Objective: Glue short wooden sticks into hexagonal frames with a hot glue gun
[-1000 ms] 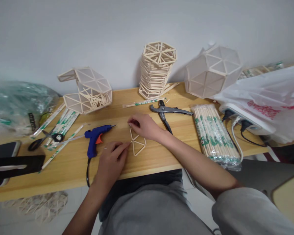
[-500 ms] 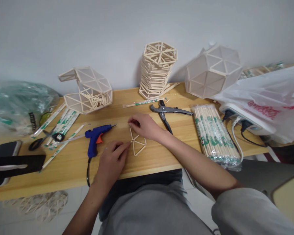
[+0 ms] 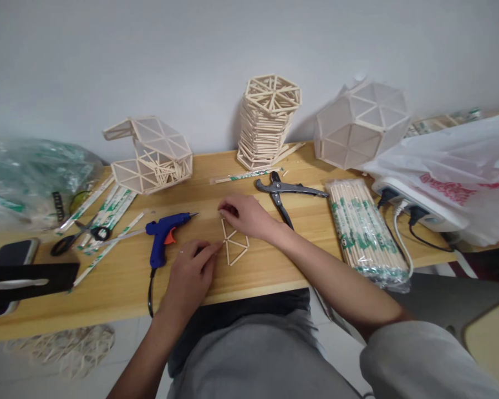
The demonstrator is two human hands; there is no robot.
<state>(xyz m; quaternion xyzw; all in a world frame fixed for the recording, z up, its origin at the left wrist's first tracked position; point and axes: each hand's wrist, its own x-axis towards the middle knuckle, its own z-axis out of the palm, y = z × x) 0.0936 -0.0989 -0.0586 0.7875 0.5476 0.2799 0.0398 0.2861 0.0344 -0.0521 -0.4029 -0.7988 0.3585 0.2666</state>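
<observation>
Stick frame [image 3: 227, 252]: flat on the table [image 3: 270, 271] between our hands; it looks part-built, with spokes and outer sticks from 3 to 6 o'clock, and no outer sticks towards 9.
Frame sticks: we count six clearly; our right hand hides the upper part.
Left hand [image 3: 191, 269]: fingertip touching the hub; we cannot tell whether it pinches anything.
Right hand [image 3: 246, 213]: fingertips drawn narrow at the frame's 12 o'clock end; any held piece is hidden.
Glue gun [image 3: 164, 226]: one, at 9 to 10 o'clock from the frame.
Cutter [image 3: 276, 191]: one, at 2 o'clock.
Stick pack [image 3: 360, 227]: one, at 3 o'clock.
Frame stack [image 3: 264, 133]: one, near 1 o'clock, layers too dense to count.
Panelled shells [image 3: 345, 141]: two, at 10 and 2 o'clock; the former gapes open.
</observation>
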